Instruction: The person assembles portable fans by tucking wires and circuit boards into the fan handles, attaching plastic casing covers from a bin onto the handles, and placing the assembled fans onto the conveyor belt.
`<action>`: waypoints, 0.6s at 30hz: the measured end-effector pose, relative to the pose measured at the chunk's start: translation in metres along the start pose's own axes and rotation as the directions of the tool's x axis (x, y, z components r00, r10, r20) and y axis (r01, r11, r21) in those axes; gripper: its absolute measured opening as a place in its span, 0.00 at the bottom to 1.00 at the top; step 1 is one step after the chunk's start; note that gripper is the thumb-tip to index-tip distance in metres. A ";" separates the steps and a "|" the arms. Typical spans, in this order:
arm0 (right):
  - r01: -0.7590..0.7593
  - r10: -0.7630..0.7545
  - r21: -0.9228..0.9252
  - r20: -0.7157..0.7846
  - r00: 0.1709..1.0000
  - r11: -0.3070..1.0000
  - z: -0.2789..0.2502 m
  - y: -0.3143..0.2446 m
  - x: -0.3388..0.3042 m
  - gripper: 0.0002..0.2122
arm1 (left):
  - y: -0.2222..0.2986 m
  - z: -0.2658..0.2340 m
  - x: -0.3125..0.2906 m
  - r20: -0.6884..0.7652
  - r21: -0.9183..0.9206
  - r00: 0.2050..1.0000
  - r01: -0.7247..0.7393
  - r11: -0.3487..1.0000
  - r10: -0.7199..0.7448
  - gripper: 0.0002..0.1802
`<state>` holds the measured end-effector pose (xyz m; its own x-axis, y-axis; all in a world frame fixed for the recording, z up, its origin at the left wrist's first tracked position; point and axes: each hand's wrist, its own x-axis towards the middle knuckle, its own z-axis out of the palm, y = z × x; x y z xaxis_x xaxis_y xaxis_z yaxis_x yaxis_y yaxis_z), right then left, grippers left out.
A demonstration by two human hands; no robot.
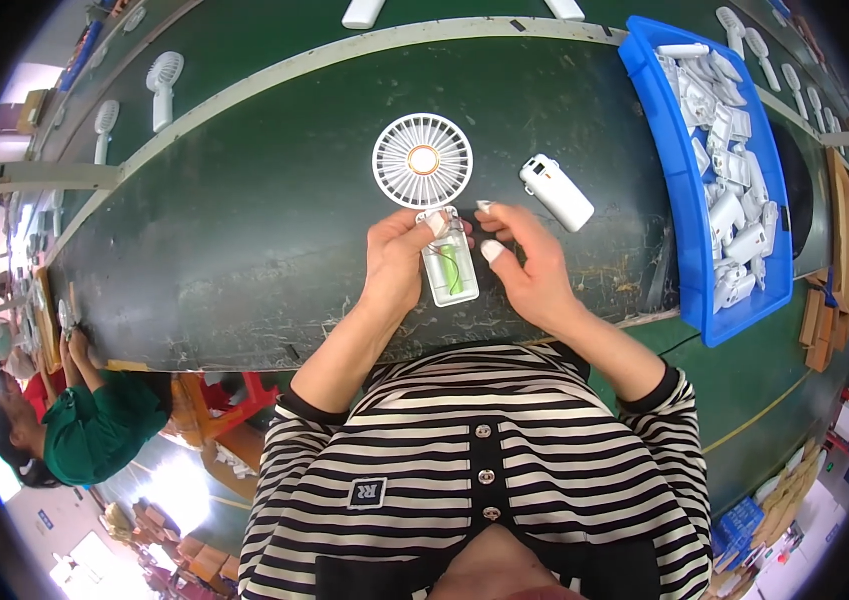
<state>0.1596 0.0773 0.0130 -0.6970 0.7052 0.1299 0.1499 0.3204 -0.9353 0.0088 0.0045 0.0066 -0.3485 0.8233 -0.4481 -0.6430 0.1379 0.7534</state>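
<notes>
A white handheld fan [423,160] lies on the dark green worktable with its round grille away from me. Its handle is uncovered, showing a green battery and thin wires inside. My left hand [397,258] grips the top of this handle, the thumb pressed on it just below the grille. Beside the handle, my right hand [533,268] hovers with thumb and forefinger apart and nothing visible between them. White coverings wrap some fingertips of both hands. Right of the fan lies a white handle cover [558,192] with a dark opening at one end.
A blue bin [702,290] full of white plastic parts [730,170] stands at the table's right. Beyond a pale rail, more white fans [164,90] lie on a green surface. A co-worker in a green top [95,425] sits at the left. Cartons stand on the floor.
</notes>
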 end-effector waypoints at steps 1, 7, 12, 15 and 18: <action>0.001 -0.001 0.000 -0.003 1.000 1.000 0.003 0.002 -0.004 0.18 | 0.002 0.001 -0.001 0.009 -0.008 1.000 -0.004 1.000 0.004 0.09; -0.088 0.090 0.286 0.005 0.996 0.954 0.010 -0.004 -0.008 0.22 | 0.000 -0.002 0.001 0.001 0.025 0.999 -0.037 0.999 0.037 0.10; -0.098 0.089 0.290 0.042 0.995 0.952 0.008 -0.001 -0.008 0.23 | -0.001 -0.002 0.001 -0.002 0.014 0.998 -0.055 0.998 0.055 0.08; -0.086 0.076 0.291 0.046 0.996 0.953 0.009 0.000 -0.008 0.23 | -0.003 -0.004 0.000 0.019 0.053 0.997 -0.082 0.995 0.081 0.08; -0.030 0.033 0.259 -0.008 0.999 0.965 0.012 -0.006 -0.008 0.22 | -0.003 -0.004 -0.002 0.013 0.151 0.987 -0.160 0.976 0.159 0.08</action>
<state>0.1559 0.0622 0.0141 -0.6858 0.7207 0.1014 -0.0160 0.1244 -0.9921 0.0087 0.0002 0.0031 -0.4373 0.8421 -0.3157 -0.4687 0.0862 0.8792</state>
